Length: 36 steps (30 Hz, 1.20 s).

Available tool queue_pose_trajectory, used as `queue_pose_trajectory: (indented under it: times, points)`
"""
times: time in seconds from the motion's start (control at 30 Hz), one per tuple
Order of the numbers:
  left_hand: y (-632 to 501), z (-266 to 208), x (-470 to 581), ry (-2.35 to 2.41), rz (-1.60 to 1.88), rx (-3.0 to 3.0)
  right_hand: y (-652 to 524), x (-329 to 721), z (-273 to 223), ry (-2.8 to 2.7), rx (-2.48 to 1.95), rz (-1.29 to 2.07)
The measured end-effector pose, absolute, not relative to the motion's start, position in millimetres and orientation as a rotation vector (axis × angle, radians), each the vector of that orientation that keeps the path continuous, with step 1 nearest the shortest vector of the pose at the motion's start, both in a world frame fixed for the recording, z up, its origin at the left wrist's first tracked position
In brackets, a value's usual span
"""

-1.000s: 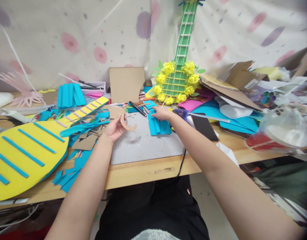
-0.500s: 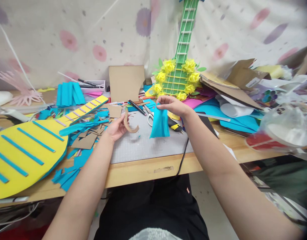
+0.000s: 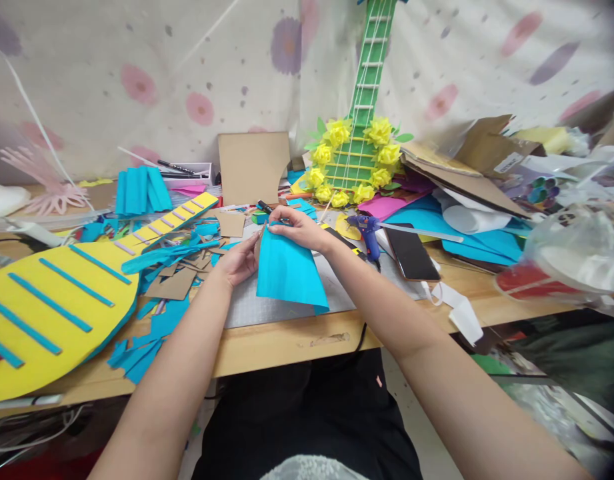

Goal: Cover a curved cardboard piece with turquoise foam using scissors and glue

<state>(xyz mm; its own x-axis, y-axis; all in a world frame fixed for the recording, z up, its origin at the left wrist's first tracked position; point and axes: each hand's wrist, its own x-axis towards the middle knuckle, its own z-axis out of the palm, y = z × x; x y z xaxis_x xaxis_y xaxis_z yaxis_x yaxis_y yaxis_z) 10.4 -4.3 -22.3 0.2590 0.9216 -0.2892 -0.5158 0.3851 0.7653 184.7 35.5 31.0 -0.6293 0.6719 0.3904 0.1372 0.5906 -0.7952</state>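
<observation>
Pinched at its top edge by my right hand, a sheet of blue crepe paper hangs over the grey cutting mat. My left hand is closed on a curved cardboard strip, mostly hidden behind the paper and fingers. The hands are close together, with the strip against the paper's upper left edge. Behind my right wrist, a blue glue gun stands on the mat.
On the left lies a yellow guitar-shaped cutout beside blue and cardboard scraps. A green paper guitar with yellow flowers leans at the back. A phone lies right of the mat; farther right stands a plastic-covered tub.
My right hand has moved left with the blue paper, bringing it to the cardboard strip in my left hand. The paper now hangs wider, and the glue gun and phone show more fully.
</observation>
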Motion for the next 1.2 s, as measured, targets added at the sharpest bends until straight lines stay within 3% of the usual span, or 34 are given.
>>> queue_pose_trajectory:
  times: [0.63,1.2]
  points:
    - [-11,-19,20,0.918,0.944,0.642,49,184,16,-2.263,-0.925,0.564]
    - [-10,-19,19,0.835,0.978,0.693,43,184,21,-2.149,-1.108,0.635]
